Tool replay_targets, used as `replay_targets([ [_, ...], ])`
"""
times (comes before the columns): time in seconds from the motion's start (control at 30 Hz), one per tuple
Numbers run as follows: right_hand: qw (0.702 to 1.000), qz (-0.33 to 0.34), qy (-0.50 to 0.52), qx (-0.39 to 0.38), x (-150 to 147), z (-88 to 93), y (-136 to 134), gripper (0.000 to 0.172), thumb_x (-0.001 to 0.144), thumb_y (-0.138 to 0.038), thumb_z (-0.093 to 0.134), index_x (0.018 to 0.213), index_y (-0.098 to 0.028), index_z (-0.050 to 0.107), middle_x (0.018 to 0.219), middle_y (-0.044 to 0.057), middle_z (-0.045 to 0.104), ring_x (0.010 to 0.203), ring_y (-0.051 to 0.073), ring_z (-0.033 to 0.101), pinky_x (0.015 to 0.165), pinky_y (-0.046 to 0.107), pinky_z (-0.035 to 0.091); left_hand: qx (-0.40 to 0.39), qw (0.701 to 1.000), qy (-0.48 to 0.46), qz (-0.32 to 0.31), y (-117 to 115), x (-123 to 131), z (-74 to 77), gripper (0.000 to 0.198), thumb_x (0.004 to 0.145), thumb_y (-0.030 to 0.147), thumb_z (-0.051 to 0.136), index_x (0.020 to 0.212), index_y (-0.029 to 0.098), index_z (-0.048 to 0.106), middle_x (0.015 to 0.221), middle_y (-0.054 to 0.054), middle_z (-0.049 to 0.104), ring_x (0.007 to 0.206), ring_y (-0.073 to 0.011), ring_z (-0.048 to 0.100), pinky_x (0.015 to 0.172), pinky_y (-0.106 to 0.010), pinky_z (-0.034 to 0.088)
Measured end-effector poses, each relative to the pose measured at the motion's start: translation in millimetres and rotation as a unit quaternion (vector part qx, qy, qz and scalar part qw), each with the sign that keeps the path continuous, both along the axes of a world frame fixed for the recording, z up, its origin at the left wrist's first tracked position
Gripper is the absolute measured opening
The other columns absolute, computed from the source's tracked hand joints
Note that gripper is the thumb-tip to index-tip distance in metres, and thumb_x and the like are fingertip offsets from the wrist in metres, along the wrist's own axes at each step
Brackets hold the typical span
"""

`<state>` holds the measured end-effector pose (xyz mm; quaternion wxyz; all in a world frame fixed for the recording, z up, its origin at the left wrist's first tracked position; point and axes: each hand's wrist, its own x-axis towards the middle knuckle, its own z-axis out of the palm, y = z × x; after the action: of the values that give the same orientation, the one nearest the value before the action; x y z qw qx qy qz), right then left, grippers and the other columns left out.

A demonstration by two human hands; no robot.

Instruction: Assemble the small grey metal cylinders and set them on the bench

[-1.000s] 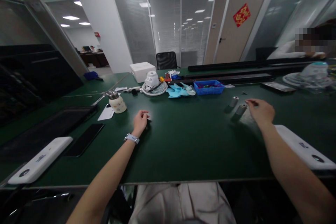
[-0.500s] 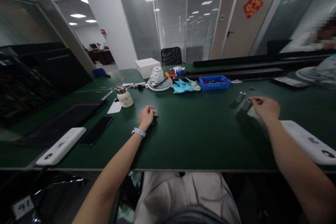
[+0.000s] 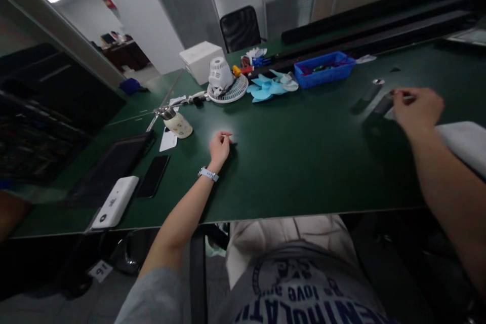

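My right hand (image 3: 419, 109), at the right of the table, has thumb and fingers closed at the top of a grey cylinder (image 3: 382, 105) that stands on the surface. Its kind is blurred; it looks metallic. A similar silver-topped cylinder (image 3: 372, 90) stands just beyond it, apart from my fingers. My left hand (image 3: 220, 147) rests on the green table (image 3: 288, 162) near the middle, its fingers loosely bent and slightly apart, with nothing visible in them. A watch with a pale strap (image 3: 208, 174) is on that wrist.
Along the back lie a white fan head (image 3: 220, 75), light-blue fan blades (image 3: 266, 87) and a blue tray (image 3: 324, 78) with small parts. To the left are a cream bottle (image 3: 178, 124), a black phone (image 3: 154, 176) and a white device (image 3: 116, 201). Another white object (image 3: 465, 144) sits by my right forearm.
The view has tilted down and rolled, so the table things appear shifted. My right hand still grips the cylinder; my left hand stays resting on the table.
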<state>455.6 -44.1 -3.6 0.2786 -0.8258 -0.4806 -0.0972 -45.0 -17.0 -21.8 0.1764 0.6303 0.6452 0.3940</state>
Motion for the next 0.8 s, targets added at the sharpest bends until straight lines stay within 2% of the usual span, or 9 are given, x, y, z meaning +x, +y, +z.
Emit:
replay_targets([
  [0.13, 0.999, 0.04, -0.008, -0.011, 2.3, -9.3, -4.1, 0.061, 0.098, -0.044, 0.02, 0.132, 0.0, 0.045, 0.115, 0.021, 0.057, 0.101, 0.014, 0.051, 0.077, 0.03, 0.025, -0.001, 1.0, 0.014, 0.016, -2.5, -0.7, -0.5, 0.027, 0.08, 0.021, 0.041, 0.095, 0.018, 0.063, 0.07, 0.0, 0.065, 0.057, -0.0122, 0.051, 0.059, -0.023, 0.037],
  [0.27, 0.999, 0.053, 0.0, -0.012, 0.9, -18.4, -14.0, 0.064, 0.097, -0.044, 0.027, 0.139, 0.004, 0.028, 0.114, 0.023, 0.055, 0.098, 0.014, 0.052, 0.079, 0.028, 0.026, 0.005, 0.999, 0.019, 0.046, -5.4, 0.5, -1.4, 0.027, 0.08, 0.02, 0.041, 0.097, 0.017, 0.062, 0.071, -0.001, 0.064, 0.061, -0.0126, 0.052, 0.063, -0.024, 0.038],
  [0.4, 0.997, 0.065, 0.03, -0.022, -1.7, -25.6, -24.1, 0.064, 0.094, -0.046, 0.035, 0.136, 0.002, 0.028, 0.109, 0.021, 0.057, 0.097, 0.015, 0.051, 0.077, 0.029, 0.027, 0.025, 0.998, 0.019, 0.061, -9.6, 1.0, -3.4, 0.026, 0.081, 0.021, 0.042, 0.096, 0.015, 0.063, 0.072, -0.002, 0.063, 0.066, -0.0134, 0.053, 0.069, -0.024, 0.039],
  [0.5, 0.998, 0.068, 0.011, 0.009, -2.5, -26.9, -27.5, 0.065, 0.092, -0.049, 0.039, 0.136, -0.002, 0.028, 0.111, 0.02, 0.055, 0.095, 0.015, 0.05, 0.076, 0.029, 0.027, 0.041, 0.995, 0.03, 0.085, -15.5, -0.4, -3.8, 0.023, 0.08, 0.022, 0.045, 0.092, 0.015, 0.064, 0.074, -0.003, 0.063, 0.069, -0.0144, 0.054, 0.071, -0.025, 0.039],
  [0.67, 0.996, 0.056, -0.032, 0.06, -0.3, -17.4, -15.5, 0.077, 0.085, -0.055, 0.05, 0.138, -0.005, 0.027, 0.124, 0.024, 0.046, 0.104, 0.02, 0.046, 0.076, 0.03, 0.028, 0.045, 0.994, 0.057, 0.078, -21.6, -1.8, -3.4, 0.021, 0.079, 0.024, 0.048, 0.086, 0.017, 0.066, 0.072, -0.003, 0.065, 0.066, -0.0155, 0.055, 0.067, -0.025, 0.039],
  [0.8, 0.999, 0.044, -0.006, 0.009, 3.2, 6.2, 8.3, 0.082, 0.079, -0.059, 0.056, 0.138, -0.008, 0.034, 0.124, 0.025, 0.049, 0.104, 0.024, 0.046, 0.076, 0.032, 0.026, 0.037, 0.995, 0.071, 0.064, -14.5, -2.7, -3.3, 0.021, 0.077, 0.027, 0.05, 0.084, 0.018, 0.068, 0.073, -0.004, 0.066, 0.066, -0.0169, 0.056, 0.065, -0.025, 0.039],
])
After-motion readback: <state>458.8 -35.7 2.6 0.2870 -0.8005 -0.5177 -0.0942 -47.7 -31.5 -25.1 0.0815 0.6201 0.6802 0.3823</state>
